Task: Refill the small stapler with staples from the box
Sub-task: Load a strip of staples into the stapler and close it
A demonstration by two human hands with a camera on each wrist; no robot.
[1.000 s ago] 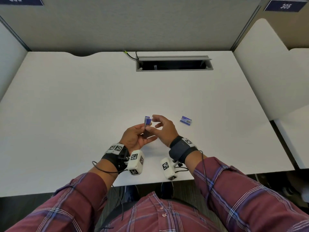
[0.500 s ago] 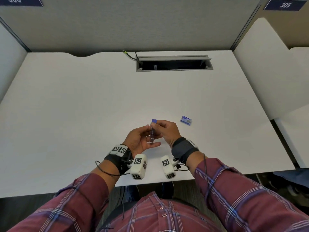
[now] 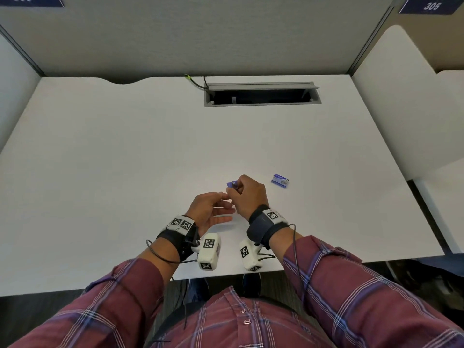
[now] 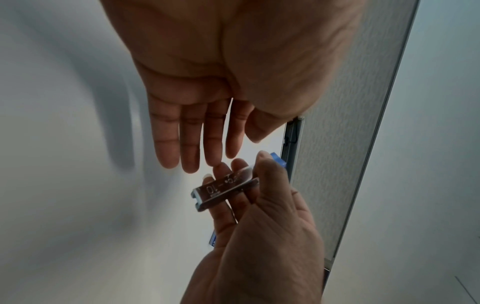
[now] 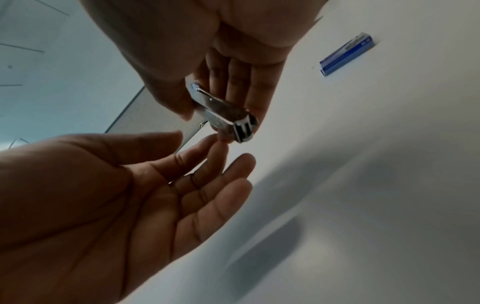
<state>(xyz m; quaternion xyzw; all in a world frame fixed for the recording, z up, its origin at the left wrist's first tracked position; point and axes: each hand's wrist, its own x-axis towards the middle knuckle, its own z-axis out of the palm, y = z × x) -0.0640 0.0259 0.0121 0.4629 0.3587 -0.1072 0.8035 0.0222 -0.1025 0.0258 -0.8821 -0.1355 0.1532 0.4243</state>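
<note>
My right hand (image 3: 247, 194) pinches the small stapler (image 3: 232, 184), a blue-topped metal one, between thumb and fingers just above the white desk (image 3: 125, 159). In the left wrist view the stapler (image 4: 226, 188) shows its metal underside marked "10", held by the right hand (image 4: 259, 216). The right wrist view has the stapler (image 5: 223, 112) under the right thumb. My left hand (image 3: 208, 209) lies open, palm up, fingers straight, its fingertips (image 5: 221, 144) close to the stapler's end. The blue staple box (image 3: 280, 180) lies on the desk to the right of both hands, also the staple box (image 5: 346, 54).
A grey cable hatch (image 3: 262, 94) stands open at the back of the desk with a cable (image 3: 194, 82) beside it. Grey partition walls (image 3: 200, 33) close the back, and white dividers (image 3: 401, 96) flank the right side.
The stapler has passed from between both hands to the right hand alone. The left hand let go and opened flat, palm up. The right hand shifted slightly right.
</note>
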